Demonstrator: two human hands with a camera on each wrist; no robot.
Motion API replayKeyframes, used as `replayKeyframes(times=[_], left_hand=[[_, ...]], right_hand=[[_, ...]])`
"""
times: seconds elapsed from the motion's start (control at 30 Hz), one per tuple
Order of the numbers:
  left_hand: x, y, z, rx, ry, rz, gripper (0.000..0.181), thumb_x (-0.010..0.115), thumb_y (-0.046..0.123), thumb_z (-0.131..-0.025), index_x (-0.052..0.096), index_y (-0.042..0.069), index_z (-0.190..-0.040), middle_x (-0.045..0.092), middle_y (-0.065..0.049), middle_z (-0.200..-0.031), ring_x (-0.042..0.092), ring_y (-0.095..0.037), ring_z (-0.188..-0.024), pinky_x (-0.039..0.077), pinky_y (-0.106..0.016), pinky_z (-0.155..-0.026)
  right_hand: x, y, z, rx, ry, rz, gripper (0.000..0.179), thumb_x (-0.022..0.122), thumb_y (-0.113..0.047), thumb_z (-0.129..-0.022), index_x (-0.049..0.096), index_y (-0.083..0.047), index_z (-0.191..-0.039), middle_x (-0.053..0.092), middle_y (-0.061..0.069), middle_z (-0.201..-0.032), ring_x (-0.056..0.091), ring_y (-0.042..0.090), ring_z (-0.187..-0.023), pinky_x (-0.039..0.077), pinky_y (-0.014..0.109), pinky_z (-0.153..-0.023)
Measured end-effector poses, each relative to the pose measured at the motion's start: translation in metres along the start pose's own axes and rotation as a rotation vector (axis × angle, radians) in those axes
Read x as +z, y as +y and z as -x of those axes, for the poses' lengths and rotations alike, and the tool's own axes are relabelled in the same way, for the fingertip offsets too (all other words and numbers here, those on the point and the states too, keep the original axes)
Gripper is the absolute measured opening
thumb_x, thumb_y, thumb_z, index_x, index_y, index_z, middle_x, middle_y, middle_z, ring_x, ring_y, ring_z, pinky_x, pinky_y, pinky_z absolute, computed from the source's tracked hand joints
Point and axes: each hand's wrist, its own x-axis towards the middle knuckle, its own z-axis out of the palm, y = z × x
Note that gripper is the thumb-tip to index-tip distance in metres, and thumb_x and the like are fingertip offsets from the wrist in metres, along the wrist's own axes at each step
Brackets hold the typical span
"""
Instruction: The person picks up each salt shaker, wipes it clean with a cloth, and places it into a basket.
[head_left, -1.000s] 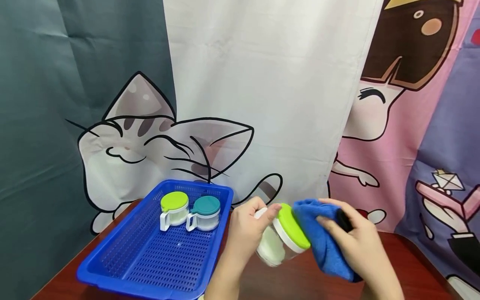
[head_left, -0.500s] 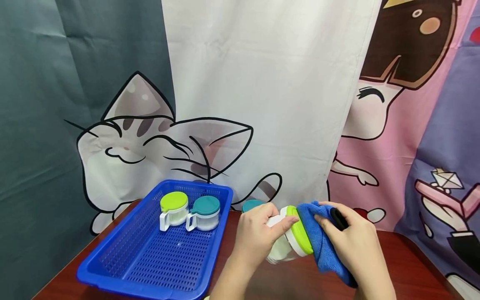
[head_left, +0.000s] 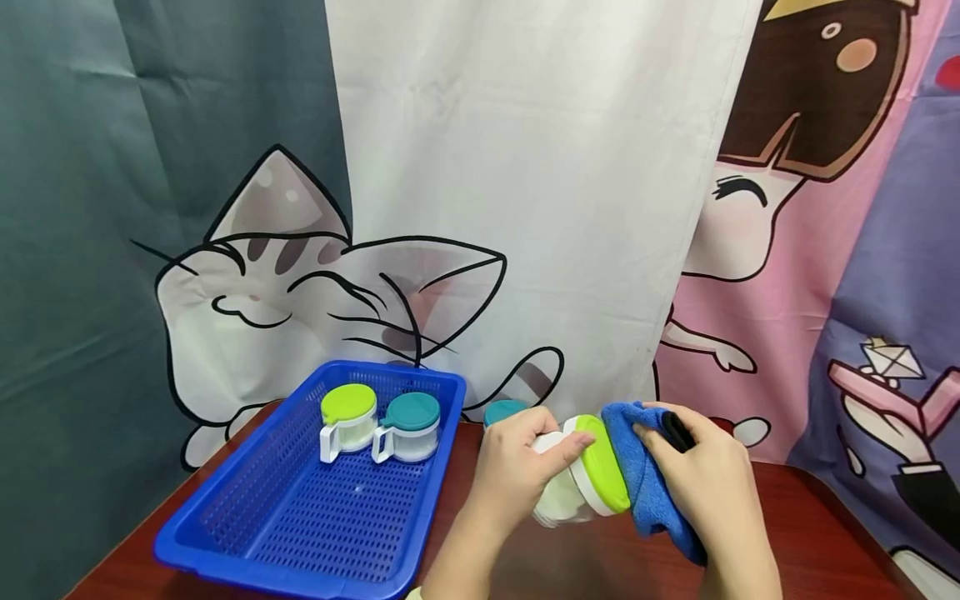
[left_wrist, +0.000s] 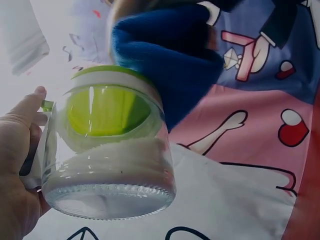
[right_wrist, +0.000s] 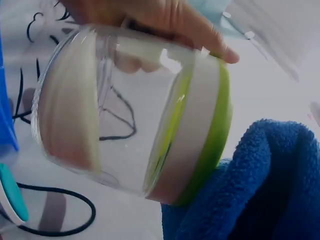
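Observation:
My left hand (head_left: 510, 467) grips the white handle of a clear seasoning jar (left_wrist: 115, 165), tipped on its side above the table in the head view. White grainy contents lie in the jar, and its bright green lid (head_left: 603, 467) faces right. In my right hand (head_left: 720, 475) is a bunched blue cloth (head_left: 648, 475) with a black part near the thumb. The cloth lies against the lid's top, also in the right wrist view. Folds of cloth hide some of the right fingers.
A blue plastic basket (head_left: 300, 575) stands at the left. Inside its far end are a green-lidded jar (head_left: 350, 423) and a teal-lidded jar (head_left: 409, 429). Another teal lid (head_left: 502, 410) shows partly behind my left hand. A printed curtain (head_left: 540, 208) hangs behind the red-brown table (head_left: 795, 517).
The left hand and jar have moved right, uncovering the teal lid behind. The right hand has shifted slightly left, its cloth staying against the jar lid.

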Motion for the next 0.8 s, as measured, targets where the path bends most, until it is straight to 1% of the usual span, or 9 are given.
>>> replayKeyframes(times=[0.13, 0.27, 0.4, 0.47, 0.5, 0.57, 0.63, 0.7, 0.8], left_hand=[[-0.001, -0.003, 0.001, -0.056, -0.026, -0.022, 0.038, 0.072, 0.035, -0.079, 0.046, 0.016, -0.06, 0.042, 0.011, -0.057, 0.043, -0.002, -0.053, 0.034, -0.018, -0.041], [0.002, -0.005, 0.0, -0.032, -0.063, -0.038, 0.038, 0.071, 0.035, -0.08, 0.045, 0.016, -0.059, 0.042, 0.011, -0.057, 0.041, 0.0, -0.053, 0.032, -0.017, -0.041], [0.003, -0.002, -0.002, 0.026, -0.03, -0.055, 0.039, 0.072, 0.034, -0.08, 0.045, 0.016, -0.059, 0.042, 0.01, -0.057, 0.04, 0.0, -0.052, 0.031, -0.016, -0.042], [0.001, 0.0, -0.002, 0.009, 0.005, -0.047, 0.039, 0.072, 0.034, -0.079, 0.045, 0.016, -0.058, 0.042, 0.011, -0.056, 0.041, -0.001, -0.053, 0.032, -0.017, -0.041], [0.0, 0.0, -0.002, -0.012, 0.029, -0.034, 0.038, 0.072, 0.033, -0.079, 0.045, 0.016, -0.058, 0.043, 0.011, -0.056, 0.042, -0.001, -0.053, 0.033, -0.017, -0.042], [-0.002, 0.001, -0.002, -0.084, 0.083, 0.019, 0.038, 0.072, 0.032, -0.08, 0.046, 0.015, -0.058, 0.044, 0.01, -0.056, 0.045, -0.004, -0.055, 0.036, -0.018, -0.043], [-0.002, -0.001, -0.002, -0.187, 0.138, 0.129, 0.037, 0.071, 0.029, -0.082, 0.047, 0.011, -0.059, 0.043, 0.007, -0.055, 0.045, -0.006, -0.054, 0.035, -0.019, -0.043], [-0.001, -0.004, -0.002, -0.281, 0.2, 0.261, 0.037, 0.068, 0.025, -0.085, 0.047, 0.006, -0.061, 0.044, 0.004, -0.056, 0.046, -0.008, -0.056, 0.035, -0.019, -0.046], [0.001, -0.01, -0.001, -0.423, 0.236, 0.437, 0.037, 0.06, 0.023, -0.091, 0.048, -0.002, -0.067, 0.041, 0.0, -0.057, 0.042, -0.01, -0.054, 0.033, -0.019, -0.047]], right_hand=[[0.002, -0.005, 0.007, -0.076, 0.017, -0.054, 0.025, 0.071, -0.03, -0.082, 0.069, -0.02, -0.104, 0.069, 0.007, -0.097, 0.062, 0.023, -0.082, 0.048, 0.035, -0.07], [-0.002, -0.017, 0.015, -0.078, 0.079, -0.12, 0.023, 0.074, -0.026, -0.079, 0.07, -0.023, -0.102, 0.069, 0.004, -0.093, 0.061, 0.017, -0.075, 0.044, 0.016, -0.061], [0.001, -0.015, 0.008, 0.004, 0.072, -0.1, 0.024, 0.072, -0.029, -0.081, 0.07, -0.019, -0.104, 0.068, 0.01, -0.096, 0.061, 0.024, -0.081, 0.048, 0.029, -0.071], [0.003, -0.009, 0.001, 0.031, 0.038, -0.065, 0.028, 0.069, -0.031, -0.083, 0.069, -0.016, -0.107, 0.067, 0.014, -0.1, 0.061, 0.03, -0.087, 0.047, 0.042, -0.076], [0.005, -0.006, -0.002, 0.041, 0.027, -0.049, 0.029, 0.067, -0.033, -0.084, 0.068, -0.016, -0.108, 0.066, 0.016, -0.102, 0.06, 0.033, -0.09, 0.046, 0.048, -0.077], [0.007, 0.001, -0.007, 0.052, 0.035, -0.054, 0.03, 0.067, -0.034, -0.084, 0.068, -0.017, -0.109, 0.066, 0.016, -0.103, 0.06, 0.034, -0.092, 0.045, 0.048, -0.079], [0.009, 0.006, -0.011, 0.068, 0.105, -0.126, 0.028, 0.069, -0.031, -0.083, 0.069, -0.017, -0.108, 0.067, 0.011, -0.099, 0.06, 0.026, -0.089, 0.046, 0.037, -0.078], [0.009, 0.009, -0.011, 0.084, 0.236, -0.283, 0.026, 0.072, -0.024, -0.081, 0.07, -0.014, -0.105, 0.068, 0.0, -0.093, 0.06, 0.016, -0.083, 0.045, 0.025, -0.074], [0.004, 0.015, -0.009, 0.129, 0.443, -0.644, 0.029, 0.076, -0.008, -0.076, 0.069, -0.004, -0.103, 0.067, -0.006, -0.088, 0.057, 0.01, -0.079, 0.042, 0.014, -0.066]])
